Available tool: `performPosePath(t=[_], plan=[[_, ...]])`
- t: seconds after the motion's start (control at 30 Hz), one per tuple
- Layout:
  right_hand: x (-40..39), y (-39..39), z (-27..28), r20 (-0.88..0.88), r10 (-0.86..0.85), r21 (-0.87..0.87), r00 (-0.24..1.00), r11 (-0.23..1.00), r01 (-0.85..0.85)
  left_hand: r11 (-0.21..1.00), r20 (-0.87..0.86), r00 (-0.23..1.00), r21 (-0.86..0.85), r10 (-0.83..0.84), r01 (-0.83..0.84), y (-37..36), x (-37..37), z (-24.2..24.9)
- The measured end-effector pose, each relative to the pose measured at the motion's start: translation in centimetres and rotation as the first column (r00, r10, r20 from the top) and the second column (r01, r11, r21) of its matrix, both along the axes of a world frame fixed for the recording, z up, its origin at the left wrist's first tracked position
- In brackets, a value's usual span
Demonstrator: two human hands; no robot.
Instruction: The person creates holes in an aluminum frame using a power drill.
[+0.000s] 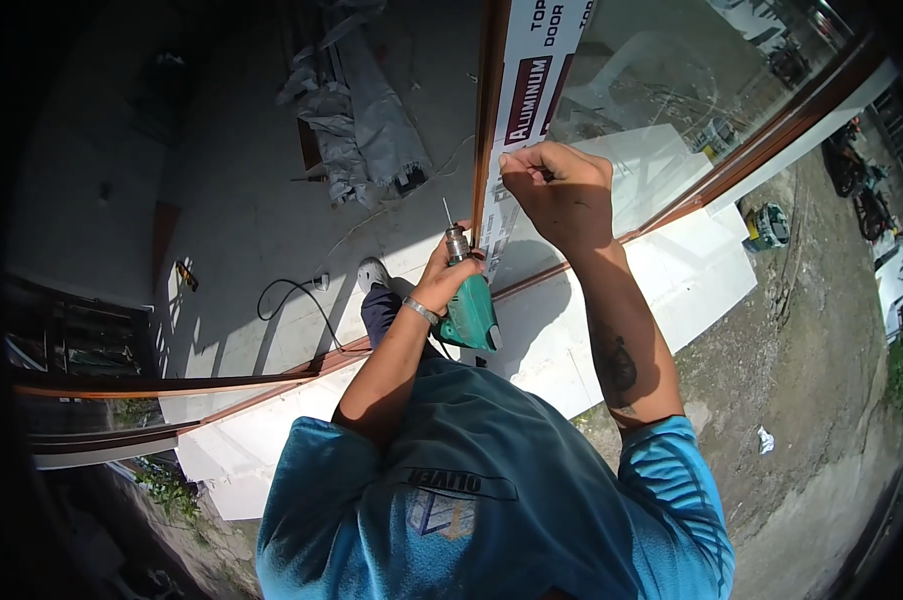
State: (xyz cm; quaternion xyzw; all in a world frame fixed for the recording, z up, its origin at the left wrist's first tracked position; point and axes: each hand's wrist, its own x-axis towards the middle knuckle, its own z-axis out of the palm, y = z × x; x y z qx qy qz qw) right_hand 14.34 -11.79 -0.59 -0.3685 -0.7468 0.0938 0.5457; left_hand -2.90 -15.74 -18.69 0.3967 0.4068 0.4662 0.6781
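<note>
My left hand [445, 277] is wrapped round a green power drill [469, 312] near its metal chuck, and a thin bit points up from it. The drill is beside the brown edge of a door frame [490, 90]. My right hand [561, 190] is raised in front of the frame's white protective film [543, 60], which bears dark red printed labels. Its fingers are curled and pinched together; what they hold, if anything, is too small to make out. Glass [621, 90] stands to the right of the film.
Crumpled sheeting [361, 120] lies on the floor inside. A black cable [289, 283] loops near my shoe [373, 273]. Yellow-handled pliers [185, 275] lie farther left. White panels [701, 260] cover the ground outside, beside a bucket [768, 227].
</note>
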Motion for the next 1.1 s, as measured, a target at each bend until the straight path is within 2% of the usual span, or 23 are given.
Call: performPosePath(t=[0.13, 0.2, 0.4, 0.63, 0.8, 0.9, 0.97, 1.0, 1.1], plan=[[0.0, 0.1, -2.2, -0.020, 0.034, -0.005, 0.999, 0.999, -0.034, 1.000, -0.027, 1.000, -0.001, -0.006, 0.006, 0.2, -0.3, -0.3], [0.1, 0.1, -3.6, 0.074, -0.008, -0.075, 0.997, 0.997, 0.013, 0.998, -0.061, 0.997, 0.042, -0.036, 0.038, 0.5, -0.4, -1.0], [0.2, -0.3, -6.5, 0.042, 0.021, -0.166, 0.999, 0.986, -0.014, 0.999, -0.076, 0.997, 0.040, 0.000, 0.004, 0.2, -0.3, 0.1], [0.3, -0.5, -8.2, 0.062, 0.043, -0.136, 0.997, 0.990, -0.034, 1.000, -0.058, 0.998, 0.004, -0.022, 0.022, -0.1, -0.1, 1.0], [0.5, 0.2, -10.2, 0.137, 0.030, -0.022, 0.990, 0.999, -0.027, 0.998, -0.114, 0.993, 0.067, -0.007, 0.014, -0.1, -0.1, 1.3], [0.7, 0.1, -11.4, 0.190, 0.039, -0.044, 0.981, 0.999, -0.031, 0.999, -0.081, 0.997, 0.040, -0.006, 0.009, -0.3, -0.1, 1.1], [0.5, -0.4, -12.1, 0.145, 0.052, -0.029, 0.988, 0.998, -0.049, 0.999, -0.043, 0.998, 0.009, -0.038, 0.038, 0.0, -0.2, 1.2], [0.4, -0.2, -12.2, 0.097, 0.071, -0.019, 0.993, 0.997, -0.069, 0.997, -0.077, 0.997, 0.061, -0.031, 0.036, 0.1, -0.3, 1.5], [0.5, -0.2, -12.3, 0.125, 0.060, -0.035, 0.990, 0.998, -0.056, 0.997, -0.105, 0.994, 0.071, -0.029, 0.036, 0.1, -0.3, 1.9]])
